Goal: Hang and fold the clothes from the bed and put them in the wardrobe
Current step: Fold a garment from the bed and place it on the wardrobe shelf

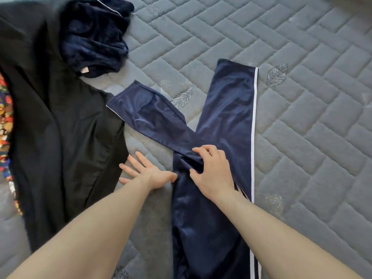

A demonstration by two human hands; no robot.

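Shiny navy trousers [227, 109] with a white side stripe lie on the grey quilted bed [302, 97], their two legs spread in a V away from me. My right hand [211, 170] pinches a fold of the navy cloth at the crotch, where the legs meet. My left hand [147, 172] lies flat on the bed just left of the trousers, fingers spread, its thumb touching their edge. A crumpled navy velvet garment [94, 35] sits at the back left.
A large black garment [60, 127] spreads over the left side of the bed, close to my left hand. A strip of colourful patterned cloth [5, 125] shows at the far left edge. Bare quilted bed surface stretches to the right.
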